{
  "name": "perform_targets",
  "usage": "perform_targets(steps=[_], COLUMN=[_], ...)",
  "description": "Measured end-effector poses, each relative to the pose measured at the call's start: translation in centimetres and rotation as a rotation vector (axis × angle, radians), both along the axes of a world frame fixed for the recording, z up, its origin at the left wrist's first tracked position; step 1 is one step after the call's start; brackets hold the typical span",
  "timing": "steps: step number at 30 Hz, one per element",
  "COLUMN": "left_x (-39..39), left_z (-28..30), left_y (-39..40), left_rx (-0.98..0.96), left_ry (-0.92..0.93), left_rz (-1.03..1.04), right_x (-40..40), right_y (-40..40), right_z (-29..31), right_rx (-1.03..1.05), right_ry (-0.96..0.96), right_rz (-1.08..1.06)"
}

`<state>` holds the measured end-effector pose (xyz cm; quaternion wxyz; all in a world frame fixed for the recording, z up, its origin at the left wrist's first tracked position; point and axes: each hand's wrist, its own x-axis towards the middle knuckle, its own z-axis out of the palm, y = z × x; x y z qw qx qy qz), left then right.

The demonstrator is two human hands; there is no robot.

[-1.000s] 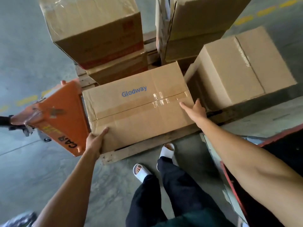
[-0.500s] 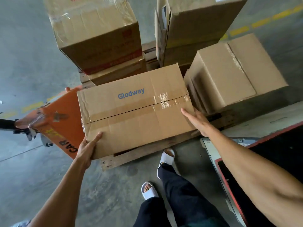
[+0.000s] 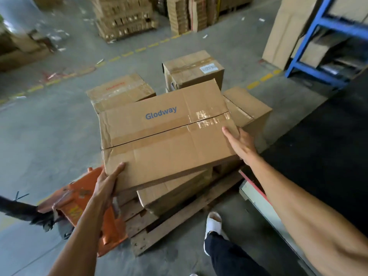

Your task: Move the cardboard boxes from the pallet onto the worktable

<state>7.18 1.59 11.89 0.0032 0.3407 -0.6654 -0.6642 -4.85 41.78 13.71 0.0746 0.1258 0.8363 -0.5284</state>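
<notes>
Both hands hold the Glodway box (image 3: pixel 165 140) raised above the pallet (image 3: pixel 179 222). The left hand (image 3: pixel 105 186) cups its near corner from beneath, bearing weight. The right hand (image 3: pixel 240 143) presses flat against the opposite end, probably steadying it for the carry to the surface.

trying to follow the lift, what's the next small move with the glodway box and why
Probably swing the Glodway box to the person's right, toward the dark worktable. The left hand and right hand hold its ends, and it sits raised above the box under it on the pallet.
</notes>
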Motion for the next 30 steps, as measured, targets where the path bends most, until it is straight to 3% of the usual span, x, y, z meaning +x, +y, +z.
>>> perform_targets(steps=[8,14,22,30], left_x=[-1.5,-5.0,-12.4,-15.2], left_z=[6.4,12.0,11.5,12.0], left_y=[4.1,13.8,27.8,44.5], left_rx=[-0.072,-0.177,-0.281,-0.17], left_ry=[0.162,0.303,0.362,0.322], left_rz=[-0.186,-0.354,-0.611,-0.86], right_x=[5.7,8.8,12.3,15.0], right_y=[6.8,14.8,28.2,40.2], right_z=[7.7,10.9,10.8,8.7], right_rx=[0.055,0.086,0.244,0.266], right_ry=[0.188,0.27,0.277,0.167], right_rz=[-0.185,-0.366,-0.715,-0.916])
